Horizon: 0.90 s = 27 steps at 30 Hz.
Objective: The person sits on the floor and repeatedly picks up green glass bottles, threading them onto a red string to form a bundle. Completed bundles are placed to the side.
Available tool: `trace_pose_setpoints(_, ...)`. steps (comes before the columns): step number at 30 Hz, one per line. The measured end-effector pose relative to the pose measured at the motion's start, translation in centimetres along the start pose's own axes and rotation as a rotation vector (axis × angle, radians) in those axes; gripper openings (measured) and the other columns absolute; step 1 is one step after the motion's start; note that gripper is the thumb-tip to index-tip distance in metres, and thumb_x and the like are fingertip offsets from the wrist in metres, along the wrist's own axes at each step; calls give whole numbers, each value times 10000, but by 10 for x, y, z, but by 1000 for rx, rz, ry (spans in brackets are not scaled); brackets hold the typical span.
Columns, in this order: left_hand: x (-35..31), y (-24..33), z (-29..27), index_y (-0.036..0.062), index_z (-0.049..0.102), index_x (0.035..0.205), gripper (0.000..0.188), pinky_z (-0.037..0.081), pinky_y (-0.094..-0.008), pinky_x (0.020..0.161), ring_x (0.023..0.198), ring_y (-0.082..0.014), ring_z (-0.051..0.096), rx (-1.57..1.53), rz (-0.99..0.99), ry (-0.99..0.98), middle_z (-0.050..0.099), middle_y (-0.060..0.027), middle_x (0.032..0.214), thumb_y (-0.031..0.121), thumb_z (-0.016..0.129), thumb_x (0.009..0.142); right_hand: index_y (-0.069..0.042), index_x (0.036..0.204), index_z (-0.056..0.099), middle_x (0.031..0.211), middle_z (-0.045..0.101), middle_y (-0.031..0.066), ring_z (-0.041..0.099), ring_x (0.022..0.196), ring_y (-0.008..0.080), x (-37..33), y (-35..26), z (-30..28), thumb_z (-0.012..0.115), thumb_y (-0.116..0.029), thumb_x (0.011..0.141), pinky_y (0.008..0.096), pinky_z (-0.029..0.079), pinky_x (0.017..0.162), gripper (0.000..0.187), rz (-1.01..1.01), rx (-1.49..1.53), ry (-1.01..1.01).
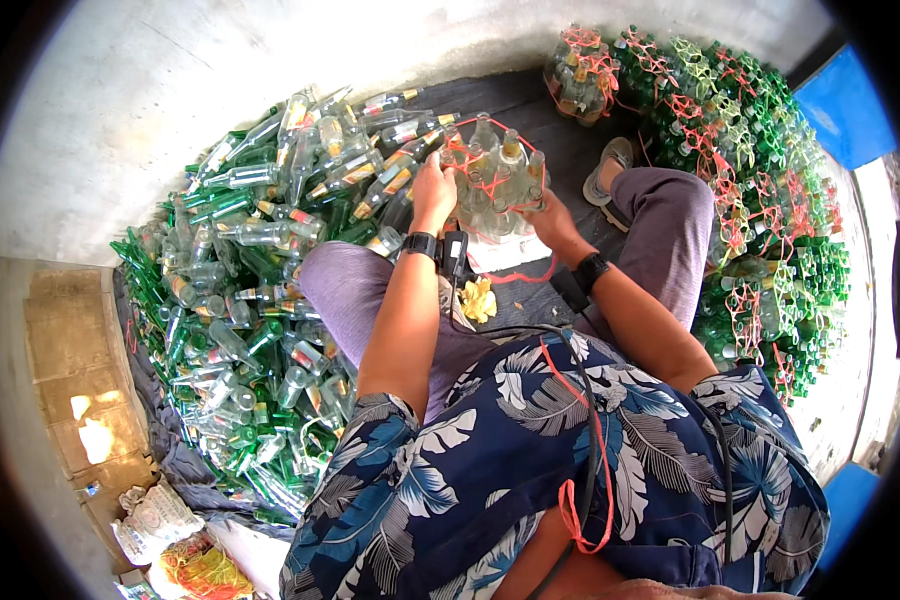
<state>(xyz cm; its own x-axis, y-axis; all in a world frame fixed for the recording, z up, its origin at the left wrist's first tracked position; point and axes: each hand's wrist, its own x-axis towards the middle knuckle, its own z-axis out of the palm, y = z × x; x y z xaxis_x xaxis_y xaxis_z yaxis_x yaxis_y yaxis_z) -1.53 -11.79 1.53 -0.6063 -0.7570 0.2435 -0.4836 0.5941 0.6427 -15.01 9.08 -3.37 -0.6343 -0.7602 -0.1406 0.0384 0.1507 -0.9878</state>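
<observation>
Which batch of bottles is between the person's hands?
The upright cluster of clear bottles, between the left hand and right hand. The loose pile lies to the left; the tied bundles stand farther right.

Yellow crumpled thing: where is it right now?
In the head view, just right of centre, the yellow crumpled thing lies between the person's legs, below the upright clear bottles that stand between the left hand and right hand.

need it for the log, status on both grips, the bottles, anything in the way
Left grip at left side of clear bottle cluster, right grip at its right. Red cord across cluster. Possible obstruction: loose bottle pile close left.
</observation>
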Motion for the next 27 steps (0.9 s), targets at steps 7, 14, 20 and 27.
trace_pose_setpoints(7, -21, 54, -9, 85, 563, 1322, 388, 538, -488, 835, 1009, -375, 683, 59, 6, 104, 705, -175, 1069, 93, 593, 935, -61, 1354, 613, 1228, 729, 147, 685, 1157, 233, -6, -16, 6, 707, -90, 934, 354, 522, 953, 432, 103, -123, 42)
trace_pose_setpoints(14, -62, 102, 3, 72, 655, 958, 78, 522, -485, 815, 941, -375, 646, -7, 392, -217, 643, -132, 926, 97, 653, 885, -84, 1350, 600, 1253, 707, 211, 652, 1219, 387, 6, 6, 4, 708, -202, 909, 433, 517, 975, 469, 76, -274, 36)
trace_pose_setpoints(20, -59, 97, 17, 61, 635, 854, 66, 509, -472, 853, 952, -356, 648, 150, 501, -184, 628, -132, 895, 107, 680, 865, -103, 1369, 581, 1245, 700, 230, 642, 1206, 426, -8, -19, 0, 707, -164, 892, 455, 519, 971, 497, 19, -311, 57)
trace_pose_setpoints(27, -60, 96, 17, 49, 655, 819, 42, 499, -461, 870, 956, -343, 643, 229, 594, -182, 627, -132, 880, 49, 614, 813, -75, 1323, 592, 1247, 700, 224, 642, 1235, 385, -6, -17, 1, 684, -276, 946, 426, 502, 985, 436, 44, -344, 54)
